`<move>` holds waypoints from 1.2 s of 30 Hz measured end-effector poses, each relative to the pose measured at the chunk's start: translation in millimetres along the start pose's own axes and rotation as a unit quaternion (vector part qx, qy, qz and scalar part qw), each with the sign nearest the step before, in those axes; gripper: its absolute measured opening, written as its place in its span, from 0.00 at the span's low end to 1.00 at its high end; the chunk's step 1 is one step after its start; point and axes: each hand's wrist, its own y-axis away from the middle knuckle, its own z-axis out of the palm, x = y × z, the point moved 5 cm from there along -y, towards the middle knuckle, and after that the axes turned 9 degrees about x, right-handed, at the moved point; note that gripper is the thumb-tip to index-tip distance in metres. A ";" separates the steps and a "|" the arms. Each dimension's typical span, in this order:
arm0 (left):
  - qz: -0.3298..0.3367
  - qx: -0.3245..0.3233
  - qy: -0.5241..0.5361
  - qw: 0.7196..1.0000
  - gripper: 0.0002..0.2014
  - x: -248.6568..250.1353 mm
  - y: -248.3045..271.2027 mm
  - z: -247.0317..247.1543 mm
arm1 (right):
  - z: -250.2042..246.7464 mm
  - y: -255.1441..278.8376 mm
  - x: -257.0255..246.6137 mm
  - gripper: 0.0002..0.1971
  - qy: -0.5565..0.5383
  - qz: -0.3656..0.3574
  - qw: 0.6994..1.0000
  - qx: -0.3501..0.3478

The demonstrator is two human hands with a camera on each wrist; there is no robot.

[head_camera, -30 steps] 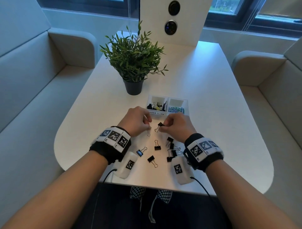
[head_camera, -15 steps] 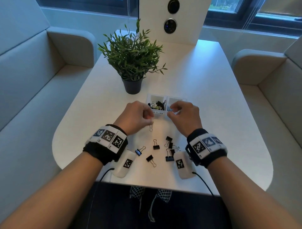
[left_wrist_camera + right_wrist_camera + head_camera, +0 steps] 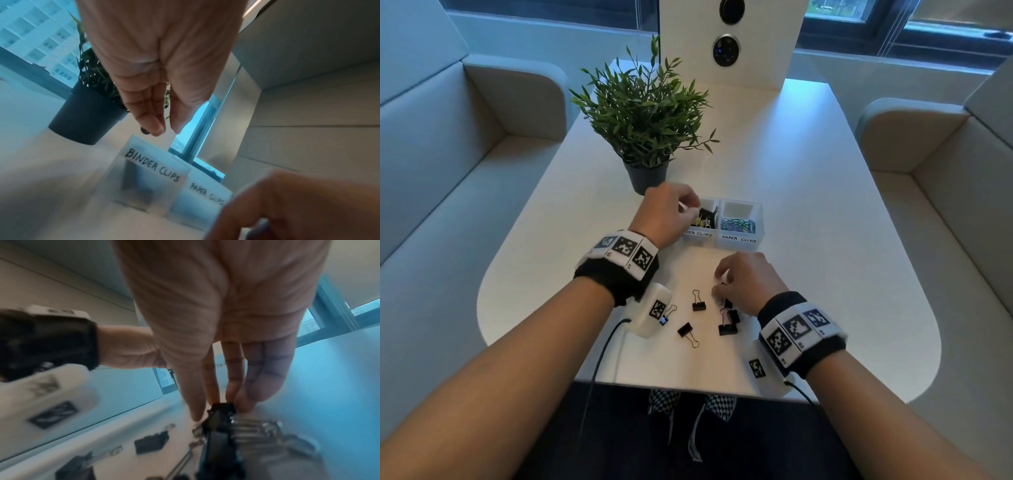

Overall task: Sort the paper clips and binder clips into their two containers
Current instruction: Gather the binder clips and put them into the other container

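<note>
Two clear containers stand side by side, one labelled binder clips (image 3: 700,236) (image 3: 152,167) and one labelled paper clips (image 3: 739,240) (image 3: 205,191). My left hand (image 3: 693,209) (image 3: 167,129) hovers over the binder clips container; its fingers are straight, the thumb is close beside them, and nothing shows between them. Nearer to me, my right hand (image 3: 717,287) (image 3: 218,408) is down on the table. Its thumb and fingers pinch the top of a black binder clip (image 3: 218,418). Other black binder clips (image 3: 698,305) (image 3: 685,330) (image 3: 727,329) lie loose on the white table (image 3: 825,274).
A potted plant (image 3: 647,171) stands just behind and left of the containers, close to my left hand. A small blue clip (image 3: 663,320) lies by my left wrist unit. The table's front edge (image 3: 688,383) is near. Benches flank both sides.
My left hand rose from the table with a clip and moved over the binder clips container. My right hand went up to the containers, then came back down onto the pile.
</note>
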 end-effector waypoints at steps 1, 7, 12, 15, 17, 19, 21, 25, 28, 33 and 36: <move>0.006 -0.011 -0.005 1.000 0.06 1.0 7.1 -4.3 | 1.6 -1.4 -1.6 0.09 0.001 -0.008 1.000 0.009; 0.044 -0.293 -0.187 0.937 0.18 -9.8 82.7 -9.1 | -5.5 -6.4 -13.6 0.05 -0.037 -0.036 0.997 0.057; 0.060 -0.319 -0.206 0.923 0.19 -22.3 103.6 -0.4 | -43.2 -25.6 -39.8 0.06 -0.130 -0.051 0.980 0.142; 0.063 -0.299 -0.187 0.934 0.14 -21.6 103.1 5.3 | -59.8 -52.3 -53.6 0.06 -0.155 -0.041 0.971 0.179; 0.060 -0.286 -0.169 0.941 0.10 -20.9 103.0 8.3 | -59.8 -63.3 -55.3 0.09 -0.157 -0.022 0.971 0.176; 0.049 -0.274 -0.155 0.948 0.07 -20.7 99.1 7.4 | -56.4 -61.6 -50.8 0.11 -0.151 -0.015 0.972 0.178; 0.034 -0.245 -0.137 0.959 0.06 -18.7 86.2 0.9 | -51.4 -50.8 -44.0 0.10 -0.128 -0.033 0.977 0.169; 0.032 -0.100 -0.065 0.992 0.08 -0.1 36.1 -21.5 | -33.1 -24.0 -26.7 0.09 -0.054 -0.074 0.996 0.020; 0.028 -0.038 -0.031 0.998 0.10 12.4 6.8 -19.3 | -27.2 -10.1 -15.6 0.12 -0.005 -0.065 0.996 -0.067; 0.012 -0.077 -0.085 0.993 0.25 13.6 6.1 5.7 | -19.1 2.9 -11.0 0.18 0.017 -0.055 0.991 -0.119; 0.071 -0.160 -0.134 0.975 0.17 19.9 32.6 12.5 | -10.9 4.4 -9.6 0.16 0.033 -0.061 0.990 -0.120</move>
